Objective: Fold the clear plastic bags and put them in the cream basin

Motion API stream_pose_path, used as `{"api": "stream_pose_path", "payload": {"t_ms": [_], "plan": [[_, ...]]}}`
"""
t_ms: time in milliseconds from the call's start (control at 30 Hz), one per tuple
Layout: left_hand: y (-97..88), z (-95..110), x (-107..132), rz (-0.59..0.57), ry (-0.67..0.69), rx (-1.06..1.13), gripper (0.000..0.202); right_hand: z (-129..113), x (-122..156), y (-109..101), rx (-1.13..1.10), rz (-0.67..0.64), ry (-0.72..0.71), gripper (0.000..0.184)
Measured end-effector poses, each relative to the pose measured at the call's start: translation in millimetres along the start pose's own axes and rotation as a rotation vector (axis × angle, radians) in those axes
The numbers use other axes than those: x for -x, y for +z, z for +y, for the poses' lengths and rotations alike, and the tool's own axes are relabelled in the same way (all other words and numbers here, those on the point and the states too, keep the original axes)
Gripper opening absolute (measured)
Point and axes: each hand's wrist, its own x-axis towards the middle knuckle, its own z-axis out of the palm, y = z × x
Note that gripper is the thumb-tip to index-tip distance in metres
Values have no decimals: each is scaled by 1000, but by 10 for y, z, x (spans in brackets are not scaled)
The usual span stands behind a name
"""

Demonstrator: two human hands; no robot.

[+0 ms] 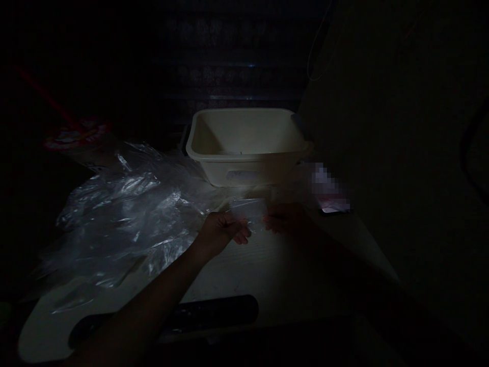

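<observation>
Plastic packet, seemingly clear, pinched by left fingers and right fingers.

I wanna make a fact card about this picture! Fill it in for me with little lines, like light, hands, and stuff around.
Light: very dim
Left hand: the left hand pinches one side of a small clear plastic piece
Right hand: the right hand is at its other side, seemingly gripping it
Beyond the hands: a cream basin on the pale table
To the left: a crumpled heap of clear plastic
Far left: a cup with a red straw
To the right: a pixelated item, can't tell what
</observation>
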Motion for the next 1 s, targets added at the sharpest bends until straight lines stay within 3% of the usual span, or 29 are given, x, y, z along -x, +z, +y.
{"api": "stream_pose_path", "payload": {"t_ms": [400, 633, 1000], "plan": [[2, 27, 5, 30, -5, -5, 19, 19, -5, -12, 16, -21, -25, 26], [-9, 17, 12, 23, -1, 3, 19, 71, -14, 4, 179, -4, -98, 30], [3, 18, -3, -2, 10, 22, 18, 0, 0, -10, 81, 67, -35, 22]]}}
